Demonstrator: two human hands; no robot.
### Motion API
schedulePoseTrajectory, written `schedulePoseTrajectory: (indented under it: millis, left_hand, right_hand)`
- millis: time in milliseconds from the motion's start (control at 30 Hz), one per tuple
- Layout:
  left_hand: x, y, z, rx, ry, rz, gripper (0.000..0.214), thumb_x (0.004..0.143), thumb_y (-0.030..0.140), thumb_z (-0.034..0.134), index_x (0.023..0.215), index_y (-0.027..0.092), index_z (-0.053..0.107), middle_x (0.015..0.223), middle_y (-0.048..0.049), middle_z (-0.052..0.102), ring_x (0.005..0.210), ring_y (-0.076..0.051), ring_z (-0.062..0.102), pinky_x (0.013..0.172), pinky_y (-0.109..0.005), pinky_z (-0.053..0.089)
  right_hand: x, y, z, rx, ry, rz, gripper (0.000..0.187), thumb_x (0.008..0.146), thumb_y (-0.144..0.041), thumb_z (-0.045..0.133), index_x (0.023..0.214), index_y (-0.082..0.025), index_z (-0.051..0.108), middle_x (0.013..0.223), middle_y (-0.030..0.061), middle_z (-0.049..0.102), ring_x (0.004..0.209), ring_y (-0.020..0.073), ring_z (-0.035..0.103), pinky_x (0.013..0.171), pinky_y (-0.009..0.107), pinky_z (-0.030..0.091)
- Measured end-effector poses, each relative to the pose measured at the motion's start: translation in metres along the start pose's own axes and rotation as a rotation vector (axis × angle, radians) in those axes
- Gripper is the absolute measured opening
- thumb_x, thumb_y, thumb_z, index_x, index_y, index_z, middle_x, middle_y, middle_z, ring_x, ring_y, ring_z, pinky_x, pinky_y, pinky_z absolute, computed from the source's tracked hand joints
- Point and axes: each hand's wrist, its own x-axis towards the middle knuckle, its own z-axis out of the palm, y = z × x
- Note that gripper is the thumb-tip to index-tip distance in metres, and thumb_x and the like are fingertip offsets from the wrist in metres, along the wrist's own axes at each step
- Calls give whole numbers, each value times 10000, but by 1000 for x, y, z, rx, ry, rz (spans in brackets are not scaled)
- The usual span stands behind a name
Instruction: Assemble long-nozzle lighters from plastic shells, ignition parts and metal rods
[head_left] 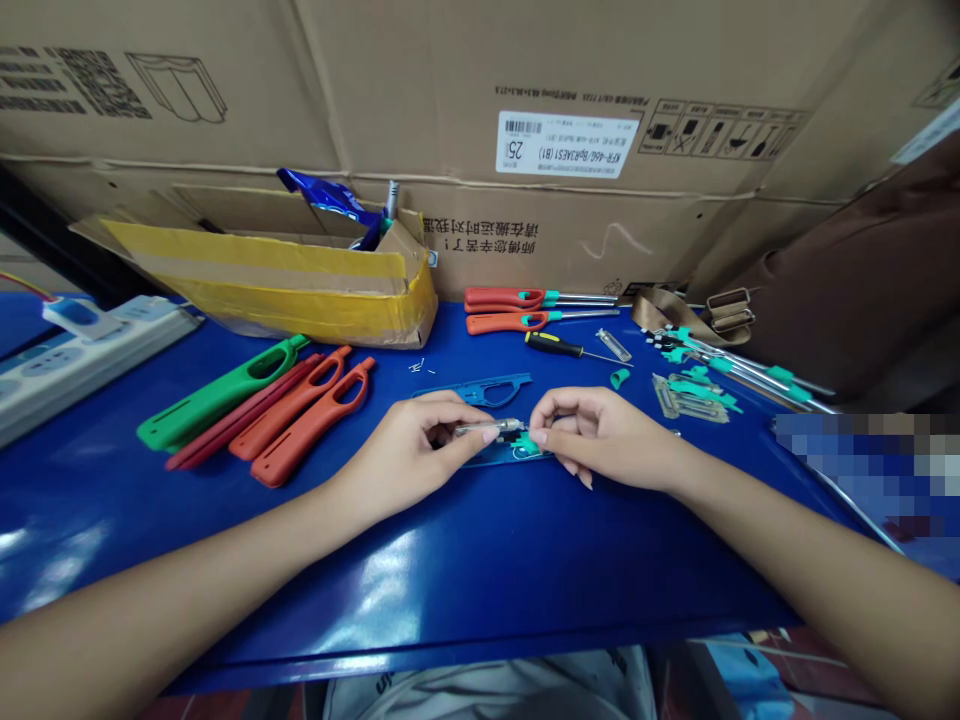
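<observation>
My left hand (416,440) pinches a clear lighter fuel tank (477,428) between thumb and fingers, its metal valve end pointing right. Fingers curled, my right hand (607,435) closes at that end, touching a teal trigger piece (525,444); what lies between its fingertips is hidden. Under both hands is a blue lighter housing half (517,460), with small black and white parts by the trigger. Just beyond them another blue housing half (484,387) with a handle loop lies on the blue table (450,580).
Green (217,395) and red-orange lighter housings (315,425) lie left. Behind stand a taped carton (300,295) and a power strip (90,345). Assembled lighters (502,322), a screwdriver (551,344), clear tanks (694,400) and metal lighter tubes (757,370) lie at the back and right.
</observation>
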Motion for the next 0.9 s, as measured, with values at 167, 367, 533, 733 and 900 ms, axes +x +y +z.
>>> schedulePoseTrajectory:
  millis: [167,367,533,733,900]
  left_hand:
    - [-1,2,0,0,-32,18,250,909,354,659,993,176,811,867,-53,703,733,-157,612,643,-273,444]
    - [-1,4,0,0,-31,4,261,905,348,641,984,160,804,883,-62,699,753,-170,620,656,-284,447]
    - [-1,2,0,-1,-31,-6,256,903,352,644,971,165,804,886,-62,700,760,-174,624,667,-290,447]
    - [-1,1,0,-9,-33,-6,245,910,356,646,953,173,802,863,-52,693,734,-162,608,644,-280,438]
    - [-1,1,-1,-5,-44,6,239,911,347,640,955,179,803,852,-46,687,719,-155,603,632,-272,437]
  right_hand:
    - [-1,0,1,-29,-9,7,226,883,-383,704,900,-187,593,556,-77,504,480,75,494,394,168,493]
    - [0,-1,0,-9,-7,12,227,880,-379,707,903,-184,592,548,-82,507,451,65,482,391,166,492]
    - [-2,-3,1,-20,-18,6,229,879,-379,705,902,-178,596,564,-78,508,465,65,487,388,158,484]
    - [-1,-2,1,-21,-14,-1,194,892,-350,685,908,-176,601,554,-82,509,442,59,471,372,149,463]
    - [0,-2,2,-36,-5,18,173,890,-327,684,910,-177,601,546,-88,509,426,54,459,360,143,446]
